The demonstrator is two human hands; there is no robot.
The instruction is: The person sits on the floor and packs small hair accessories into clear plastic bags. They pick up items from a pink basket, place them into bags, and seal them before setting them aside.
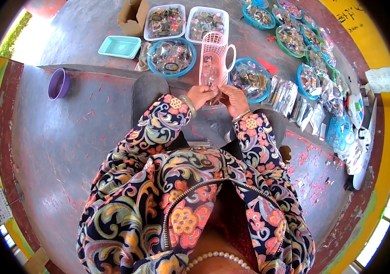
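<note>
Close together in front of me, my left hand (202, 96) and my right hand (236, 100) are both closed, fingertips nearly meeting. Between them they pinch what looks like a small clear plastic bag (214, 103); its contents are too small to make out. Just beyond my fingers lies a pink plastic basket (213, 40) with openwork at its far end and a loop handle (231, 57) on its right. Clear packets (210, 68) with pinkish pieces lie in it. Blue round baskets of bagged small items flank it, one on the left (192, 45) and one on the right (268, 91).
Two white trays (145, 32) of bagged items stand behind, beside a cardboard box (121, 20) and a turquoise tray (112, 54). A purple basin (51, 86) sits at left. Several filled baskets and flat plastic packets (284, 97) spread along the right. Red scraps litter the floor.
</note>
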